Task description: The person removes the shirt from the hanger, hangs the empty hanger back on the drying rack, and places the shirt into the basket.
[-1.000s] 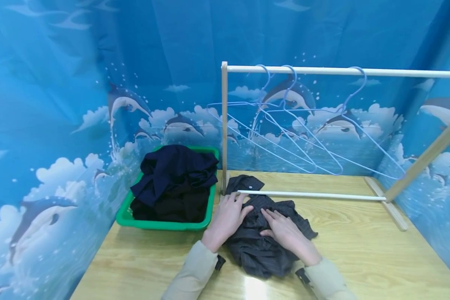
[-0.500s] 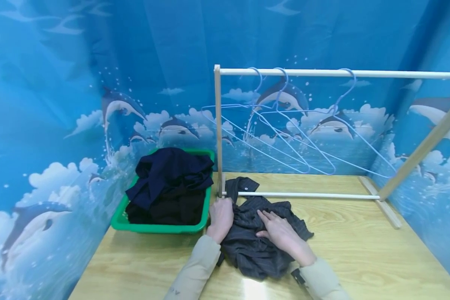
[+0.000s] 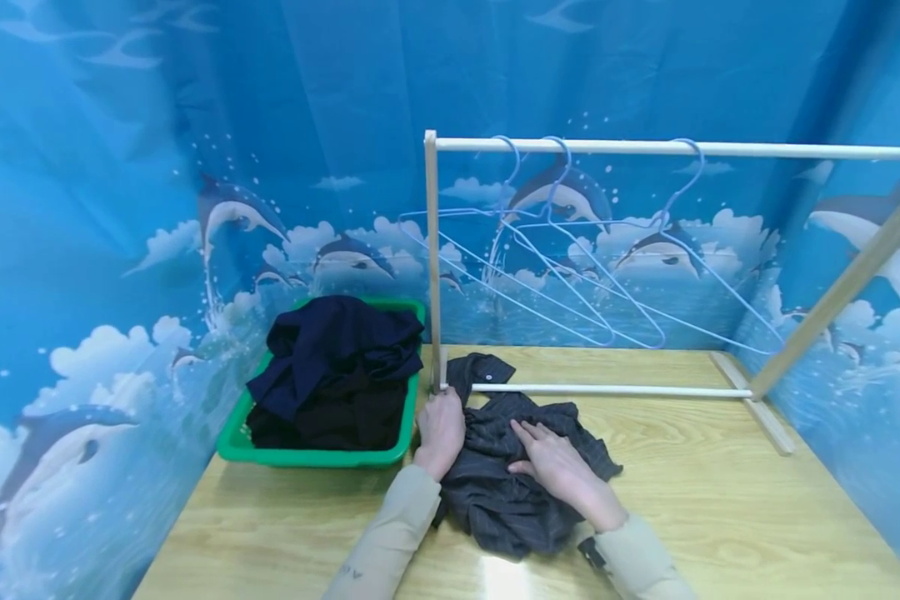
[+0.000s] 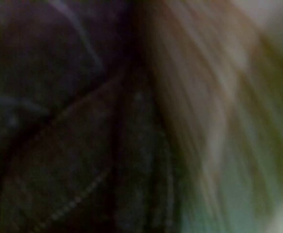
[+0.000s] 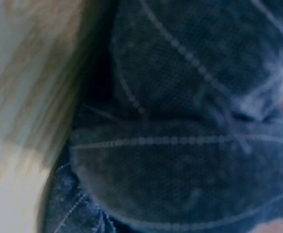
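Note:
A crumpled dark grey pinstriped shirt lies on the wooden table, one end with a pale button reaching under the rack's lower bar. My left hand grips its left edge with curled fingers, beside the rack's left post. On the middle of the shirt rests my right hand, fingers fairly straight and thumb apart. The left wrist view is dim and blurred, with dark cloth filling its left half. Folds of striped cloth fill the right wrist view, with bits of skin at its right edge.
Left of the shirt, a green basket holds navy and black clothes. A white-and-wood rack stands behind, several blue wire hangers on its top rail. A dolphin-print curtain surrounds the table.
My left hand has moved left from lying spread on the shirt to gripping its left edge. The right hand stays on the cloth. The head view has shifted slightly.

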Demonstrator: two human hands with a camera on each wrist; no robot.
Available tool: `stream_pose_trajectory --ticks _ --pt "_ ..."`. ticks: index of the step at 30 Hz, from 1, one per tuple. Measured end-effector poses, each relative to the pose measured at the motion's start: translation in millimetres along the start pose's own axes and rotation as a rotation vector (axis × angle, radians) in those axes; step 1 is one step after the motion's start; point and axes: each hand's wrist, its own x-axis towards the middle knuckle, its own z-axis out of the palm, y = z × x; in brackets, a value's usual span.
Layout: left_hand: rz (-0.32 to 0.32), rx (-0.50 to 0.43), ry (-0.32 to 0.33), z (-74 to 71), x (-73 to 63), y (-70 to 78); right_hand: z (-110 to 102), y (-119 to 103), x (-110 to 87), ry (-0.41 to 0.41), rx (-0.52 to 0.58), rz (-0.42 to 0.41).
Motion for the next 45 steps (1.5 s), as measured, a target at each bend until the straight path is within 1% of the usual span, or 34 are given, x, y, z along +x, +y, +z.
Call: stream_pose_trajectory --ticks 2,4,7,9,12,15,16,19,22,24,26,28,29,32,33,35,36,38,40,41,43,45 --pt "0.015 -0.017 0.024 -0.5 0.9 -1.7 0 0 -0.2 0.003 0.004 -0.005" --pt "0.026 -0.054 0.019 -5.1 2.2 -1.5 0 0 -0.7 0.007 0.008 -0.007" --pt "0.060 -0.115 0.005 -20.0 4.1 2.9 -1 0 -1.1 0.010 0.008 -0.010" --pt "0.100 -0.149 0.004 -34.6 3.1 7.3 -1 0 -1.0 0.012 0.007 -0.011" --pt "0.194 -0.214 0.070 -58.0 -1.9 13.2 1 1 -0.7 0.034 0.000 -0.018" --pt "0.279 -0.292 0.165 -80.7 -7.9 15.9 4 2 -0.3 0.119 0.005 -0.014" --pt "0.295 -0.321 0.197 -87.6 -9.6 15.2 5 3 -0.2 0.156 0.006 -0.009" --pt "0.316 -0.394 0.260 -104.6 -13.8 9.9 9 4 -0.4 0.254 -0.010 0.021" --pt "0.324 -0.428 0.275 -112.5 -17.6 2.1 11 4 -1.5 0.297 -0.074 0.078" --pt "0.354 -0.448 0.236 -112.7 -20.4 -2.7 11 5 -1.8 0.298 -0.100 0.116" --pt "0.383 -0.434 0.141 -108.9 -24.1 -6.8 10 7 -2.0 0.282 -0.112 0.150" --pt "0.413 -0.400 -0.001 -102.6 -28.6 -9.6 9 8 -2.1 0.254 -0.098 0.162" --pt "0.419 -0.369 -0.093 -99.1 -31.4 -10.6 7 9 -2.5 0.240 -0.089 0.159" --pt "0.436 -0.229 -0.366 -86.8 -40.1 -11.0 0 12 -4.5 0.199 -0.066 0.129" --pt "0.441 -0.189 -0.447 -83.0 -43.3 -11.0 -4 13 -5.9 0.184 -0.051 0.121" --pt "0.440 -0.129 -0.574 -76.4 -49.2 -10.7 -13 16 -9.6 0.172 -0.028 0.105" --pt "0.440 -0.112 -0.614 -73.6 -51.6 -10.6 -17 18 -12.1 0.172 -0.019 0.105" --pt "0.434 -0.100 -0.659 -70.1 -55.0 -10.2 -26 24 -17.7 0.190 0.003 0.105" --pt "0.431 -0.099 -0.658 -68.0 -56.1 -9.8 -35 30 -22.8 0.227 0.016 0.074" --pt "0.432 -0.097 -0.652 -67.7 -55.9 -9.7 -39 34 -24.7 0.246 0.024 0.040" --pt "0.438 -0.084 -0.639 -67.3 -55.0 -9.4 -45 40 -26.3 0.259 0.039 -0.075" --pt "0.443 -0.069 -0.628 -66.6 -53.6 -9.7 -49 43 -24.8 0.228 0.031 -0.217"
